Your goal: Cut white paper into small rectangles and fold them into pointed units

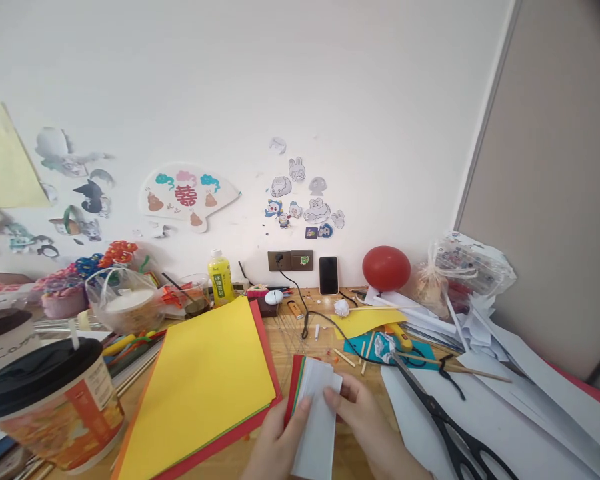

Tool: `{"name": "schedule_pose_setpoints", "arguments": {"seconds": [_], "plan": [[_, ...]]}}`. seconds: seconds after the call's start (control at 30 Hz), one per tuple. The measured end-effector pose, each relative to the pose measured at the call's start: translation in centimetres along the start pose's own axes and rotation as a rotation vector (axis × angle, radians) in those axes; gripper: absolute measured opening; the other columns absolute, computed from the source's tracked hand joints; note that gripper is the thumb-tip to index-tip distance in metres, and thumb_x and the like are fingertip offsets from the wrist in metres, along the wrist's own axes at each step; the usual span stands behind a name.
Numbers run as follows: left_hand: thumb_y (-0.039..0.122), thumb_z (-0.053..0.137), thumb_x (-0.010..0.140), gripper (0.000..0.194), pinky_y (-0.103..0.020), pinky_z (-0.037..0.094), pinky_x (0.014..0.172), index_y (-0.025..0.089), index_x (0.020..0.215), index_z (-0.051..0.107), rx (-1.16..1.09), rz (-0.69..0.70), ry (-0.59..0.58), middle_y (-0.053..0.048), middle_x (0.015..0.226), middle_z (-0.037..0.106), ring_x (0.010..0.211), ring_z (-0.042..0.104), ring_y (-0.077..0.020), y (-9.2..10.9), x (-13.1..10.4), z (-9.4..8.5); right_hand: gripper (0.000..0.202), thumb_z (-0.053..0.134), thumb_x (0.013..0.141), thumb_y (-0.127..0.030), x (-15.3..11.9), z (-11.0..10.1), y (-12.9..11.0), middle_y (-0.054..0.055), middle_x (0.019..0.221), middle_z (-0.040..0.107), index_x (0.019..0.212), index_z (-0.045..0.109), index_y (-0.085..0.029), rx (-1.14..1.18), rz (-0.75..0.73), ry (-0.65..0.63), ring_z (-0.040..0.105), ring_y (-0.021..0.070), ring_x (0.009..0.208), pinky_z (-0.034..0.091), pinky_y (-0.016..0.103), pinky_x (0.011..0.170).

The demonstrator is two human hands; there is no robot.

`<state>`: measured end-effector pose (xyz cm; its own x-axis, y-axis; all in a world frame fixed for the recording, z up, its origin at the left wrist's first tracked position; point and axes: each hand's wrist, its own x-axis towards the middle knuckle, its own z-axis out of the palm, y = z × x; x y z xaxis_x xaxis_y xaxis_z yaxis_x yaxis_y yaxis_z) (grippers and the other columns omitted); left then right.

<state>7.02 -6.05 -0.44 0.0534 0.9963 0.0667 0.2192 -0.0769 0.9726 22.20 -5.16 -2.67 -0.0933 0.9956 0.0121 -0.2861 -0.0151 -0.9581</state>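
A narrow stack of paper strips stands between my hands at the front of the desk, white on top with red and green edges on its left side. My left hand grips the stack from the left, its thumb lying over the white face. On the right edge, my right hand pinches the paper between thumb and fingers. Just left of my hands lies a pile of coloured paper sheets, yellow uppermost, with red, orange and green showing below. Black-handled scissors rest on white paper to the right.
A lidded cup stands front left, with a yellow bottle behind. A phone leans on the wall beside a socket with a black cable. A red balloon, wooden sticks and a yellow glue gun lie right.
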Motion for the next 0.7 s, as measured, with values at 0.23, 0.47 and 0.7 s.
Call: {"name": "schedule_pose_setpoints", "arguments": {"seconds": [0.23,0.47,0.7], "plan": [[0.064,0.055,0.071,0.055,-0.037,0.051,0.081,0.015,0.09,0.07,0.042,0.039,0.0,-0.01,0.086,0.073,0.086,0.064,-0.0312,0.1,-0.1,-0.3,0.052,0.082,0.056,-0.049,-0.1,0.4,0.6,0.008,0.094,0.074,0.095,0.069,-0.017,0.193,0.06,0.086,0.066,0.0255,0.089,0.051,0.035,0.075],[0.066,0.048,0.077,0.056,-0.036,0.05,0.079,0.016,0.083,0.072,0.112,0.151,0.057,-0.009,0.082,0.073,0.079,0.065,-0.0293,-0.6,-0.3,-0.5,0.048,0.079,0.063,-0.046,-0.7,0.9,0.0,0.009,0.094,0.073,0.099,0.067,-0.016,0.257,0.053,0.038,0.067,0.0258,0.087,0.051,0.037,0.078],[0.064,0.051,0.077,0.052,-0.036,0.049,0.081,0.016,0.084,0.071,0.077,0.166,0.091,-0.009,0.086,0.073,0.081,0.064,-0.0294,-0.1,-0.5,-0.4,0.046,0.078,0.066,-0.043,-1.1,1.1,-0.2,0.01,0.106,0.071,0.102,0.066,-0.016,0.275,0.06,0.095,0.064,0.028,0.1,0.05,0.038,0.084]]}}
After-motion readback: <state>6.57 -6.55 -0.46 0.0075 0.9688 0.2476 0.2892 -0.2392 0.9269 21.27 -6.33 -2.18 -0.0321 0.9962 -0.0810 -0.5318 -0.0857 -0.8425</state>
